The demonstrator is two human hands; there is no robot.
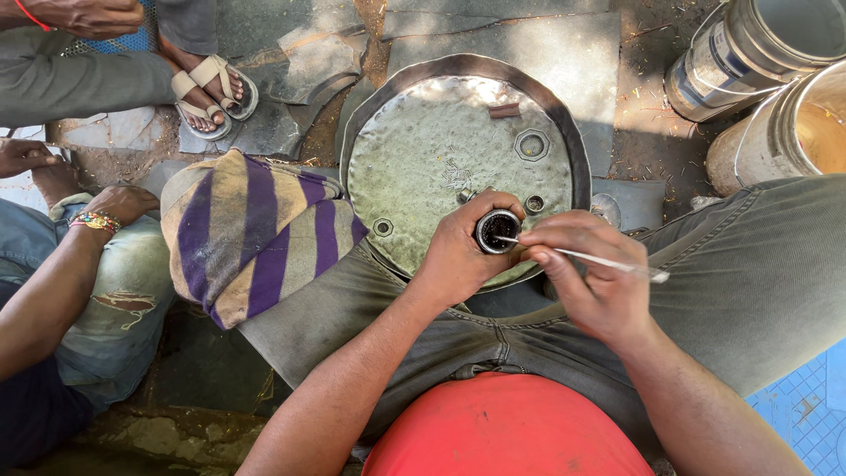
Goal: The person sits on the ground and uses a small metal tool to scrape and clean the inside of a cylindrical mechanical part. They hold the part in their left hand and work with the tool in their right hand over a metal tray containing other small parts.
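Two hands at work over the lap, close together. Left hand [458,251] wrapped round a small dark round cup-like part [497,231], open mouth facing up toward the camera, fingers curled shut about its wall. Right hand [590,273] pinched shut on a thin pale rod [608,262], thumb and forefinger near the rod's middle. Long axis of the rod nearly level across the picture, slightly downhill toward the person's right; inner tip resting at or just inside the rim of the cup, outer end jutting past the right hand over the thigh. Cup just beside the right fingertips, on their left; left hand plainly the nearer, already holding it.

Just beyond the hands, a big round dented metal drum lid [441,150] with small bungs, lying flat on broken stone paving. A striped purple and tan cloth [251,234] draped over the left knee. Two metal cans [767,88] on their sides at the upper right. At the left edge, another person's arm with a beaded bracelet [95,221], and a sandalled foot [207,92] at the top left. Nothing between rod tip and cup mouth.
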